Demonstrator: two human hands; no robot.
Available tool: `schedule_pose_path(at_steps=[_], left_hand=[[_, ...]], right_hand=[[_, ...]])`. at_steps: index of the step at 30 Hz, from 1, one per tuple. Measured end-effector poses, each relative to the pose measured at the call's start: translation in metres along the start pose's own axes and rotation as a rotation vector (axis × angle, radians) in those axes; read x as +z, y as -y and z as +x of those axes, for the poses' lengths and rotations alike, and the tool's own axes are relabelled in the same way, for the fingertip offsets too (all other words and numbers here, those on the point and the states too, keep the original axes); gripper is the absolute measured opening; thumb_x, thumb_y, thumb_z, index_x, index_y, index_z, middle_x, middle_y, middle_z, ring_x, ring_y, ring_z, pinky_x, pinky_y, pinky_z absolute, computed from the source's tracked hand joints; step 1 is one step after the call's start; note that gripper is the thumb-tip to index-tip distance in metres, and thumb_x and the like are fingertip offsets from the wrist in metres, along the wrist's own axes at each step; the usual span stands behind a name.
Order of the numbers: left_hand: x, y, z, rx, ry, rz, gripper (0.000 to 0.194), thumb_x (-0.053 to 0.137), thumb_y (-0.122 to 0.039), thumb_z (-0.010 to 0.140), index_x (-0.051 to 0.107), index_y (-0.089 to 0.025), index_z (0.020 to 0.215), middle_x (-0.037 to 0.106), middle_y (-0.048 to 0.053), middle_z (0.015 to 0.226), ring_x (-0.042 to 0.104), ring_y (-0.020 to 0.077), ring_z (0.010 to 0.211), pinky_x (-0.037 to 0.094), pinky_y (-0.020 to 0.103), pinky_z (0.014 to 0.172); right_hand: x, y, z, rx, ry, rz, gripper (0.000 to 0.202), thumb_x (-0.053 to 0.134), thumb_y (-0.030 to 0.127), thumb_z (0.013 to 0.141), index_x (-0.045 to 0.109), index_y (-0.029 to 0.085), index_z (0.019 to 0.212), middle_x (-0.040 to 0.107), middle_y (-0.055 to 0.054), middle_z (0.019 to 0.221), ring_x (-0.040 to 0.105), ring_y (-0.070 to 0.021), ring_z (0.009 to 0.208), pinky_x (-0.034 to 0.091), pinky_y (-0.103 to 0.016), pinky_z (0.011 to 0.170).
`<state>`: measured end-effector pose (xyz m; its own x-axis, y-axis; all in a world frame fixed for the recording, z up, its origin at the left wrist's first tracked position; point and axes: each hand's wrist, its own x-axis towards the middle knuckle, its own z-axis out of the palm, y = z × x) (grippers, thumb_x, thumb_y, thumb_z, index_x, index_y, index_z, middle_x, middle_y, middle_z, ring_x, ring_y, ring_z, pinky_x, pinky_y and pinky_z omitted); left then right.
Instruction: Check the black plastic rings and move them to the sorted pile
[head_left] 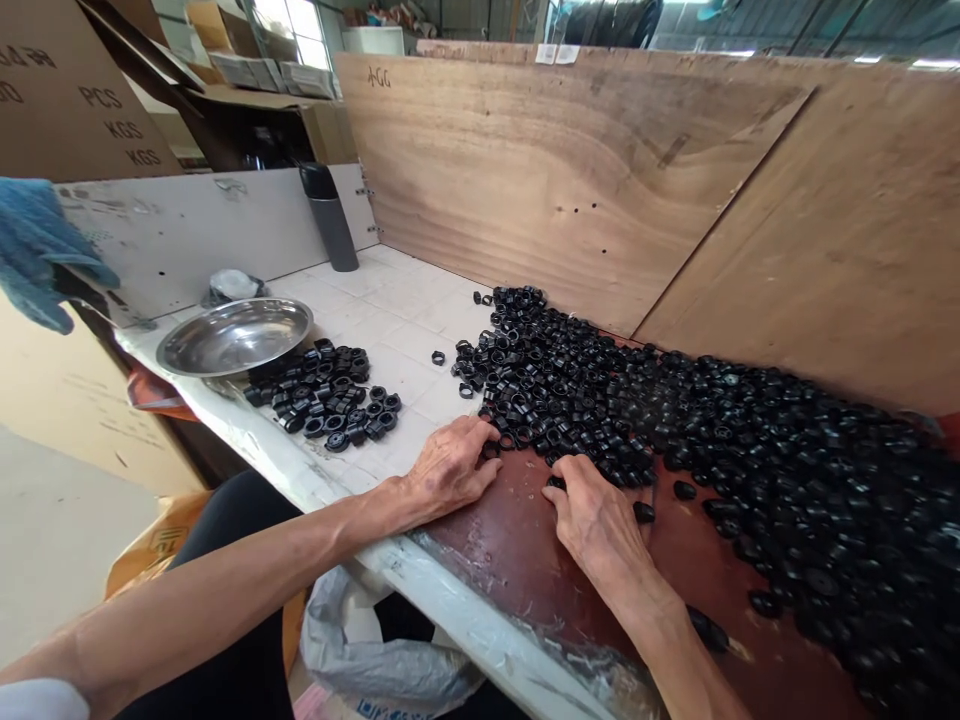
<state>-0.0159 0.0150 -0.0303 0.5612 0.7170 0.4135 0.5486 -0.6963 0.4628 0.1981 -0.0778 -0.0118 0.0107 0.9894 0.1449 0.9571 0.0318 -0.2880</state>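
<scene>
My left hand (454, 468) rests at the near edge of a heap of black plastic rings (532, 380). Its thumb and index finger are curled around a small black ring (490, 451). To its right, my right hand (592, 510) pinches a small black plastic part (556, 482), mostly covered by the fingers, just above the reddish-brown board (510, 530). Beside that hand lies a loose black cap (643, 512). A large pile of black caps (810, 500) spreads over the right side. On the left sits a smaller pile of black parts (337, 395).
A shallow steel bowl (236, 335) stands on the left, its rim above the smaller pile. Behind it are a clear plastic bundle (234, 285) and a grey bottle (330, 220). A plywood panel (555, 170) closes the back. A white sack (382, 650) hangs below the table edge.
</scene>
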Motion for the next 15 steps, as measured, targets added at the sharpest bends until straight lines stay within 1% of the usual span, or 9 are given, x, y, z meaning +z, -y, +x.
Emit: schedule_pose_path(at_steps=[2,4,6,7,9,11,13,15], left_hand=[[-0.001,-0.004,-0.003,0.011,0.011,-0.086,0.031,0.063,-0.019,0.086,0.056,-0.018,0.116,0.067,0.006,0.097,0.066,0.0194,0.081,0.057,0.035,0.076],[-0.004,-0.009,-0.003,0.005,0.056,-0.215,0.034,0.061,-0.016,0.085,0.054,-0.019,0.118,0.068,0.004,0.097,0.066,0.0162,0.077,0.057,0.031,0.072],[-0.007,-0.012,-0.001,-0.02,0.113,-0.342,0.034,0.06,-0.014,0.085,0.054,-0.019,0.118,0.069,0.002,0.094,0.066,0.0138,0.074,0.056,0.027,0.068],[-0.008,-0.013,0.0,-0.036,0.144,-0.392,0.033,0.06,-0.015,0.086,0.055,-0.019,0.118,0.069,0.001,0.09,0.066,0.013,0.071,0.055,0.026,0.066],[-0.011,-0.015,0.001,-0.057,0.199,-0.465,0.032,0.062,-0.016,0.086,0.057,-0.019,0.118,0.07,0.0,0.087,0.067,0.0128,0.07,0.055,0.025,0.066],[-0.014,-0.015,0.003,-0.057,0.228,-0.53,0.034,0.064,-0.017,0.086,0.059,-0.018,0.119,0.072,0.002,0.091,0.069,0.0142,0.075,0.057,0.027,0.069],[-0.015,-0.014,0.004,-0.047,0.246,-0.618,0.035,0.066,-0.017,0.086,0.06,-0.017,0.12,0.073,0.005,0.097,0.071,0.0151,0.081,0.058,0.028,0.073],[-0.015,-0.014,0.004,-0.045,0.262,-0.699,0.034,0.065,-0.015,0.086,0.06,-0.017,0.119,0.074,0.006,0.102,0.072,0.0151,0.082,0.059,0.028,0.073]], right_hand=[[-0.002,0.005,0.0,-0.016,-0.032,0.121,0.007,0.055,0.017,0.097,0.061,0.02,0.1,0.066,-0.009,0.1,0.067,-0.0255,0.087,0.048,-0.035,0.073],[-0.004,0.011,0.0,-0.012,-0.075,0.34,0.008,0.055,0.021,0.098,0.062,0.021,0.103,0.067,-0.008,0.102,0.067,-0.0238,0.09,0.051,-0.034,0.077],[-0.006,0.015,0.0,0.001,-0.076,0.57,0.011,0.057,0.024,0.098,0.065,0.022,0.105,0.067,-0.008,0.107,0.068,-0.0219,0.094,0.055,-0.032,0.079],[-0.007,0.016,0.0,0.004,-0.07,0.648,0.013,0.058,0.025,0.097,0.068,0.022,0.105,0.068,-0.008,0.109,0.068,-0.0218,0.097,0.056,-0.031,0.081],[-0.008,0.019,0.001,-0.01,-0.059,0.711,0.016,0.059,0.024,0.095,0.072,0.023,0.106,0.068,-0.008,0.112,0.067,-0.0229,0.105,0.056,-0.033,0.087],[-0.009,0.022,0.0,-0.007,-0.056,0.739,0.019,0.06,0.024,0.095,0.072,0.024,0.109,0.068,-0.008,0.114,0.066,-0.0237,0.108,0.056,-0.035,0.092],[-0.01,0.026,-0.001,0.048,-0.034,0.806,0.02,0.061,0.026,0.094,0.068,0.024,0.113,0.07,-0.008,0.113,0.068,-0.0234,0.105,0.058,-0.035,0.09],[-0.011,0.029,-0.001,0.104,-0.032,0.869,0.018,0.065,0.028,0.092,0.065,0.024,0.109,0.07,-0.007,0.108,0.07,-0.0227,0.097,0.06,-0.034,0.084]])
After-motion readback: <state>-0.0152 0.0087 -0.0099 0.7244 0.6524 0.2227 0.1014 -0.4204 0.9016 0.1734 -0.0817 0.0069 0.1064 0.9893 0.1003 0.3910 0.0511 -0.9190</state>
